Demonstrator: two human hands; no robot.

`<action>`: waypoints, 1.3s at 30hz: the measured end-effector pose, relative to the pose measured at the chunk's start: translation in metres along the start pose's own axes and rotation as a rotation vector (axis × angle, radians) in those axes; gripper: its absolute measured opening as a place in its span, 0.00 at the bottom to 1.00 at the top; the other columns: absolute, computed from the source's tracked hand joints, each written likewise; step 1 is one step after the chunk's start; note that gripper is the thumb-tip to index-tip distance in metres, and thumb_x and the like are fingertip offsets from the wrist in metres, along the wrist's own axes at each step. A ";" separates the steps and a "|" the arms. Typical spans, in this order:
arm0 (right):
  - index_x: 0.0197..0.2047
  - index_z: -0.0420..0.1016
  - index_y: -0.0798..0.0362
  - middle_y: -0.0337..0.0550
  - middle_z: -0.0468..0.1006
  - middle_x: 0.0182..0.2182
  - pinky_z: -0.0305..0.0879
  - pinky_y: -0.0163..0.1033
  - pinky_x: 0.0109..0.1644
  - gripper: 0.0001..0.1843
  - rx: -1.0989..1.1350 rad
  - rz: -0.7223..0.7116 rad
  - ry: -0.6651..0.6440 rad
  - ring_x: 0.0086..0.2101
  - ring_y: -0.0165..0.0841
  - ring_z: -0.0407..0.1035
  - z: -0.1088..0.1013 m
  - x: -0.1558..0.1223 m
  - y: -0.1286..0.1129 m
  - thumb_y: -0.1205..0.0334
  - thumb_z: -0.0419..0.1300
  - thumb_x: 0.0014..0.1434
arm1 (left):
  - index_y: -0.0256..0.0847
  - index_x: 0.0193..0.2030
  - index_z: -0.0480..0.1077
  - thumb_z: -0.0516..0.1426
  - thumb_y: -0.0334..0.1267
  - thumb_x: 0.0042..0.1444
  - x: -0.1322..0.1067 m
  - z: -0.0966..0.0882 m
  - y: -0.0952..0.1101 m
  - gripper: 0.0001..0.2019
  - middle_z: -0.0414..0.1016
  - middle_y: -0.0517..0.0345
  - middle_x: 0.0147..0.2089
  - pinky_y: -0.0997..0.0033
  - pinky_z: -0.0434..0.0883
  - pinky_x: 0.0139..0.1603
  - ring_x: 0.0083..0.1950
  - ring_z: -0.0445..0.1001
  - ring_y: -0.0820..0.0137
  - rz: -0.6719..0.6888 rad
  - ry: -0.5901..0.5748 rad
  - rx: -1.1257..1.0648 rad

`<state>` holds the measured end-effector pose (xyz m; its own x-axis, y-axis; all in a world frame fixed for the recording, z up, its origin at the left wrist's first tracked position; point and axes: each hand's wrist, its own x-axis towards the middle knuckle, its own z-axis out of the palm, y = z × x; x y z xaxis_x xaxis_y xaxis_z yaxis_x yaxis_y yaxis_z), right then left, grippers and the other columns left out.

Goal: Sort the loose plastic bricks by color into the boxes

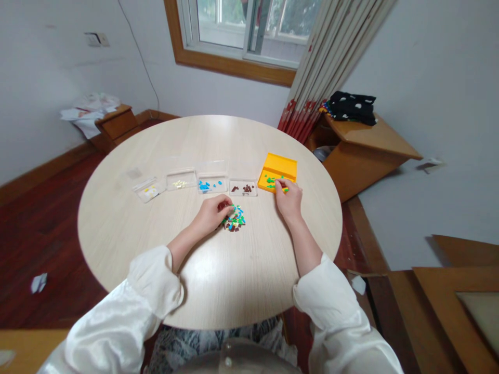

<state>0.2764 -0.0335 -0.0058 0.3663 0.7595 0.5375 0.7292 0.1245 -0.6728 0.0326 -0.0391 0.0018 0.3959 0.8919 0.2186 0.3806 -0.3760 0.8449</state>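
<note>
A small heap of mixed coloured pieces (235, 220) lies on the round pale wooden table (163, 244). My left hand (212, 210) rests at the heap's left edge, fingers curled down onto the pieces. My right hand (289, 197) is at the front edge of a yellow tray (280, 167) that holds green pieces; its fingertips are pinched on a small green piece (286, 190). A row of clear boxes stands behind the heap: one with brown pieces (244, 188), one with blue pieces (211, 183), one with pale pieces (181, 180), one with yellow pieces (149, 189).
A wooden cabinet (366, 145) with dark spotted cloth (351, 106) on it stands right of the table, beside a striped curtain (327, 57). Another low wooden piece with papers (113, 122) is at the back left. Dark red floor surrounds the table.
</note>
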 end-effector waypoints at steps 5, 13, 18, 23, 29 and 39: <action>0.34 0.76 0.51 0.46 0.79 0.34 0.59 0.47 0.47 0.12 0.032 -0.096 -0.033 0.37 0.38 0.69 0.003 -0.010 -0.019 0.58 0.53 0.59 | 0.39 0.30 0.72 0.57 0.34 0.49 0.003 -0.004 -0.003 0.03 0.75 0.59 0.29 0.71 0.69 0.35 0.30 0.71 0.71 -0.011 0.141 -0.043; 0.38 0.78 0.49 0.44 0.80 0.34 0.60 0.47 0.47 0.09 0.180 -0.323 -0.311 0.38 0.38 0.69 0.017 -0.038 -0.057 0.60 0.56 0.60 | 0.39 0.30 0.73 0.57 0.35 0.49 0.001 -0.005 0.001 0.04 0.78 0.56 0.33 0.68 0.72 0.42 0.35 0.75 0.69 0.021 0.159 -0.095; 0.40 0.79 0.48 0.43 0.80 0.34 0.60 0.46 0.47 0.08 0.184 -0.381 -0.393 0.38 0.37 0.69 0.023 -0.043 -0.059 0.59 0.59 0.59 | 0.38 0.29 0.71 0.58 0.35 0.48 0.001 -0.005 0.004 0.03 0.75 0.59 0.29 0.71 0.72 0.39 0.32 0.74 0.72 0.041 0.155 -0.104; 0.38 0.79 0.48 0.43 0.80 0.33 0.59 0.45 0.47 0.08 0.192 -0.410 -0.396 0.37 0.36 0.68 0.024 -0.044 -0.059 0.59 0.59 0.59 | 0.38 0.29 0.70 0.58 0.34 0.48 0.000 -0.005 0.006 0.02 0.75 0.59 0.29 0.72 0.72 0.38 0.32 0.74 0.72 0.047 0.148 -0.121; 0.34 0.79 0.48 0.42 0.79 0.31 0.59 0.44 0.45 0.07 0.175 -0.407 -0.428 0.36 0.36 0.68 0.023 -0.044 -0.062 0.59 0.59 0.59 | 0.39 0.29 0.69 0.59 0.36 0.48 0.000 -0.004 0.005 0.04 0.75 0.60 0.28 0.72 0.72 0.37 0.31 0.74 0.72 0.033 0.143 -0.123; 0.33 0.78 0.49 0.42 0.78 0.30 0.59 0.44 0.45 0.07 0.190 -0.401 -0.416 0.36 0.36 0.68 0.022 -0.043 -0.062 0.60 0.59 0.59 | 0.39 0.29 0.69 0.58 0.37 0.48 0.000 -0.003 0.007 0.04 0.75 0.59 0.29 0.72 0.72 0.37 0.32 0.75 0.71 0.036 0.140 -0.167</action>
<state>0.2022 -0.0594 0.0019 -0.2001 0.8107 0.5503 0.6338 0.5354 -0.5582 0.0325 -0.0408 0.0089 0.2826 0.9091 0.3059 0.2197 -0.3718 0.9019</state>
